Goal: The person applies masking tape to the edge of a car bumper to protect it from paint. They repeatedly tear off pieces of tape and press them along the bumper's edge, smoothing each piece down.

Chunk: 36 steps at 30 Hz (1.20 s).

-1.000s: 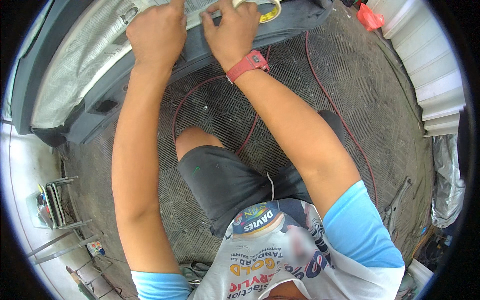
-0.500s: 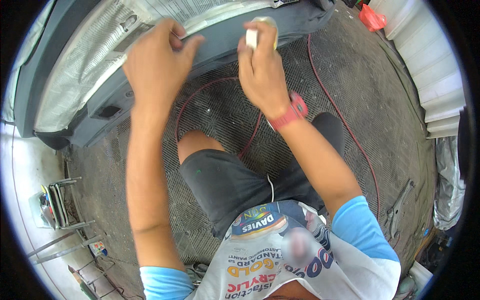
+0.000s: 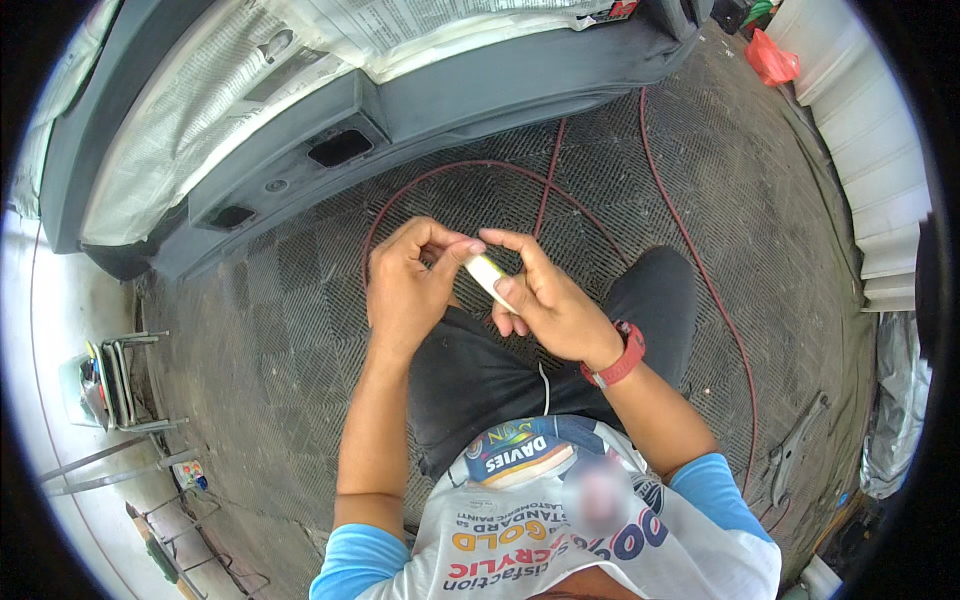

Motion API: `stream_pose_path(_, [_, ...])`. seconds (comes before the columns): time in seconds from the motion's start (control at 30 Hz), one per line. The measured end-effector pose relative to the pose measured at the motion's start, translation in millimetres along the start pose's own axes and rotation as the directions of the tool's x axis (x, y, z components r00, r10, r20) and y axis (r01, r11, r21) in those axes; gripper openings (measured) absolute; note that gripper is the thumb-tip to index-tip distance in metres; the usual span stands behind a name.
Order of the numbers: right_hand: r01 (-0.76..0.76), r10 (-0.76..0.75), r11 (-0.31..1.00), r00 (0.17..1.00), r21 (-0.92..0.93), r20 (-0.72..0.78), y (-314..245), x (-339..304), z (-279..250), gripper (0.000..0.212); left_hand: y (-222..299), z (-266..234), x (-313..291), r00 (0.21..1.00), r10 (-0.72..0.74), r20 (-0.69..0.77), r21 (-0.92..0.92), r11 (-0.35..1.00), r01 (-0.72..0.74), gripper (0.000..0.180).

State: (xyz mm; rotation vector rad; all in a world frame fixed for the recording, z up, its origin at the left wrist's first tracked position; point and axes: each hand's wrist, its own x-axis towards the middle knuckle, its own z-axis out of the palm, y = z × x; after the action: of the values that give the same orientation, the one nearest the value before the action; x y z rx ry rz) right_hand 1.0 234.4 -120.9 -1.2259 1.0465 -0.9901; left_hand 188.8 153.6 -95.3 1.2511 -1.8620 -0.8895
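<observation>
A roll of pale masking tape (image 3: 489, 281) is held edge-up above my lap. My right hand (image 3: 560, 310) grips it between thumb and fingers, a red watch on that wrist. With bent fingers, my left hand (image 3: 410, 285) pinches at the roll's upper left edge; whether a loose end of tape is in the pinch is too small to tell. Beyond both hands, apart from them, curves a grey vehicle panel (image 3: 430, 105) with dark rectangular openings. Newspaper sheets (image 3: 220, 105) cover the area above it, bordered by pale tape.
A thin red hose (image 3: 700, 235) snakes over the dark ribbed floor mat (image 3: 300, 340). To the right lie a metal tool (image 3: 797, 450) and, farther off, a red plastic bag (image 3: 770, 58) by a white corrugated wall (image 3: 850, 120). A metal-framed rack (image 3: 125, 385) stands left.
Both hands have come down and back from the grey panel to above my lap. My left hand, formerly apart from the tape roll, now touches its edge.
</observation>
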Motion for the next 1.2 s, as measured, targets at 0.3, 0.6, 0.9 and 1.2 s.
stream_pose_path(0.3, [0.549,-0.847,0.425,0.521,-0.72,-0.103,12,8,11,0.023,6,-33,43,0.788,0.323,-0.524,0.235,0.944,-0.23,0.005])
stream_pose_path(0.6, [0.242,-0.633,0.752,0.527,-0.614,-0.568,-58,78,-25,0.064,43,6,70,0.785,0.4,-0.473,0.02,0.895,-0.445,0.036])
stream_pose_path(0.9, [0.207,-0.724,0.677,0.355,-0.706,-0.591,-78,128,-63,0.03,38,9,114,0.733,0.508,-0.453,0.082,0.842,-0.533,0.011])
stream_pose_path(1.2, [0.213,-0.729,0.67,0.368,-0.711,-0.577,-72,155,-64,0.028,37,8,125,0.792,0.44,-0.422,-0.001,0.874,-0.486,0.012])
